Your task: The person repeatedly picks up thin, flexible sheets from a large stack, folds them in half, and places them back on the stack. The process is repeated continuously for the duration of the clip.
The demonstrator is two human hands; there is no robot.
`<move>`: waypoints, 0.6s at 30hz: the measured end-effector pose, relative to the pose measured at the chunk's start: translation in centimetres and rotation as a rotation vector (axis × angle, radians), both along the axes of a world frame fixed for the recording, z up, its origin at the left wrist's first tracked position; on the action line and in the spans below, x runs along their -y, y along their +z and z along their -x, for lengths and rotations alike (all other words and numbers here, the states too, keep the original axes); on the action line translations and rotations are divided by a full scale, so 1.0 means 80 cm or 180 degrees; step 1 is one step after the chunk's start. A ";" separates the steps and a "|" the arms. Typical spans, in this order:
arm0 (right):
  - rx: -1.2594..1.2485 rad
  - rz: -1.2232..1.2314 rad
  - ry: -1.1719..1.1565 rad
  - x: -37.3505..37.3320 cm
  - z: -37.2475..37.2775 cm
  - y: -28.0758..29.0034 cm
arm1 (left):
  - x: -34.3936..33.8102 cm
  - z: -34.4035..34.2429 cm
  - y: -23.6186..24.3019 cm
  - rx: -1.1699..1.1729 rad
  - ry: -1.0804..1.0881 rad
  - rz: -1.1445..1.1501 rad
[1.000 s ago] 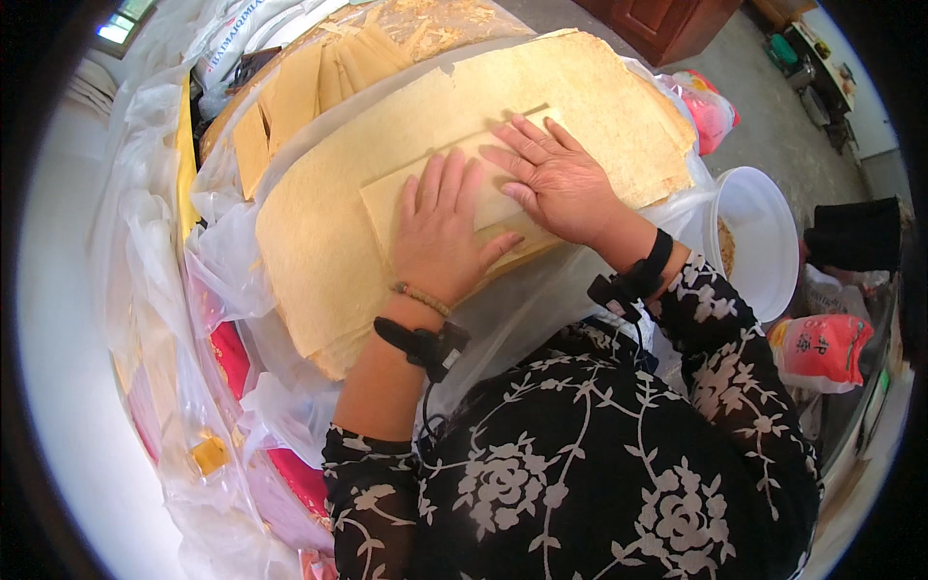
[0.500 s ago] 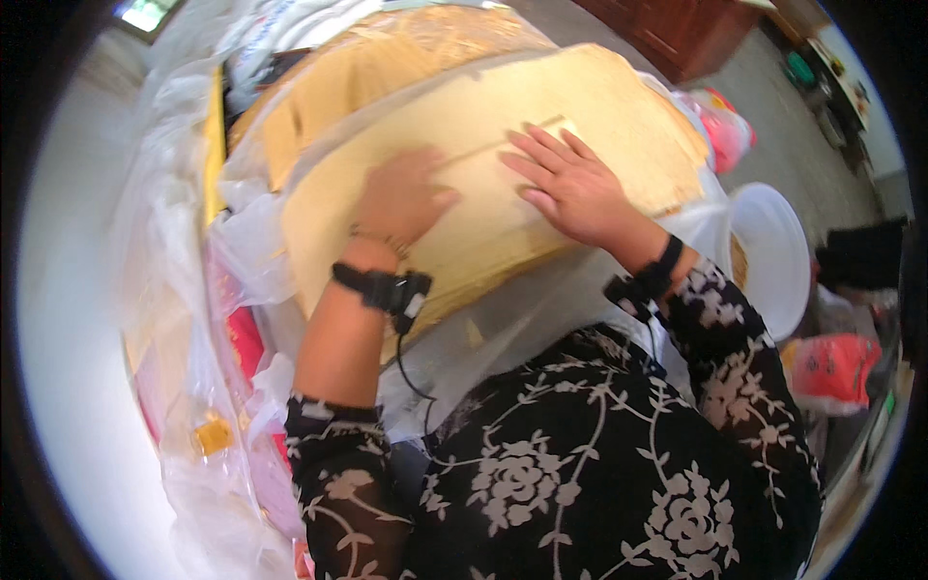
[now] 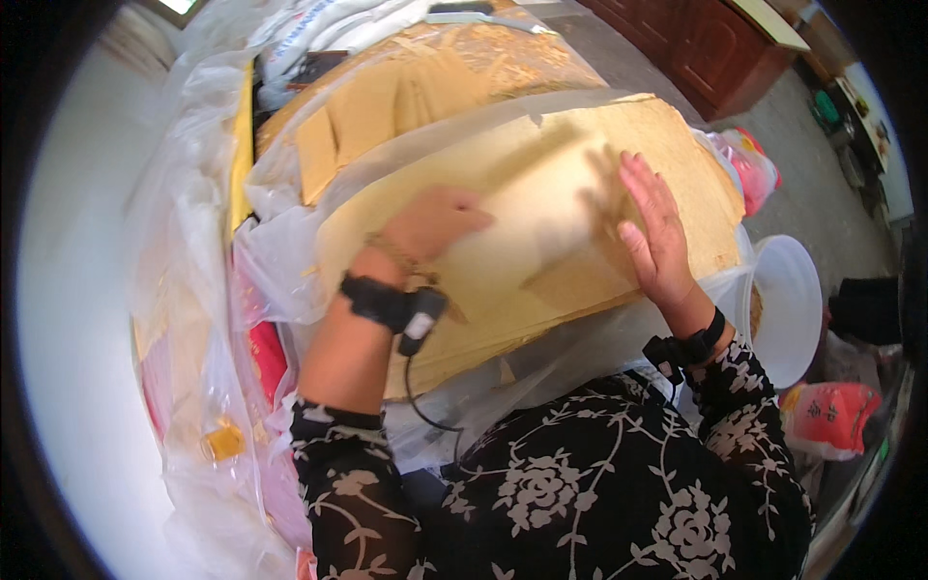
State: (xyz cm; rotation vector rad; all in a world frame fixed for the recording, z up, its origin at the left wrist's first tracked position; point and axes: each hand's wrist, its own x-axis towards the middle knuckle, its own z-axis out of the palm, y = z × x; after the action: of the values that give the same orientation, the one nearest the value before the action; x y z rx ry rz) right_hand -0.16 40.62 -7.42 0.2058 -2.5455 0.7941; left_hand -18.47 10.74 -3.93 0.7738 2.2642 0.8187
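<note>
A broad stack of thin, pale yellow sheets (image 3: 677,145) with ragged brown edges lies in front of me on clear plastic. Over its left part, my left hand (image 3: 437,224) is curled with the fingers pressed together; what they hold, if anything, is blurred. A darker blurred streak, perhaps a shadow, runs from near that hand toward the far edge of the stack. My right hand (image 3: 659,237) is lifted above the right part, fingers stretched and palm turned inward, its shadow falling on the top sheet. Nothing shows in it.
Behind the stack, folded tan sheets (image 3: 387,106) and scraps lie on a board. A white bucket (image 3: 788,309) stands at the right, with red-and-white bags (image 3: 829,418) near it. Crumpled clear plastic (image 3: 280,271) and a small amber-coloured piece (image 3: 222,443) are at the left.
Both hands lay over the sheets beside a thin straight strip or fold. My right hand has risen and moved right; my left hand has curled. The straight line is no longer distinct.
</note>
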 end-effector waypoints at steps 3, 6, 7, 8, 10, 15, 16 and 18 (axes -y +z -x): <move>0.0148 -0.0206 -0.0515 -0.008 0.007 -0.005 | 0.061 0.049 0.002 0.0174 0.0810 -0.0728; 0.0794 -0.0879 -0.0758 0.003 0.013 -0.004 | 0.141 0.105 -0.007 0.0377 0.2017 -0.1632; 0.0776 -0.0944 -0.0732 0.005 0.015 -0.003 | 0.169 0.125 -0.013 0.0693 0.2138 -0.2125; 0.0856 -0.1021 -0.0748 0.010 0.015 0.000 | 0.198 0.148 -0.019 0.0683 0.2421 -0.2278; 0.0971 -0.1126 -0.0769 0.016 0.016 0.005 | 0.252 0.195 -0.038 0.0688 0.2765 -0.2775; 0.1211 -0.1269 -0.0776 0.021 0.017 0.015 | 0.364 0.302 -0.087 0.0013 0.3723 -0.2181; 0.1192 -0.1267 -0.0744 0.021 0.017 0.016 | 0.376 0.319 -0.100 -0.0067 0.3878 -0.1896; 0.1193 -0.1284 -0.0710 0.021 0.019 0.017 | 0.382 0.345 -0.133 -0.0156 0.3828 -0.1146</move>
State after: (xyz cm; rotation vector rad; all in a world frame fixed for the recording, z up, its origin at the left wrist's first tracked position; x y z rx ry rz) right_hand -1.69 38.92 -6.06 -0.1129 -2.9951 0.2428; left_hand -46.05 -19.85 -14.59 -0.5847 2.5412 1.7465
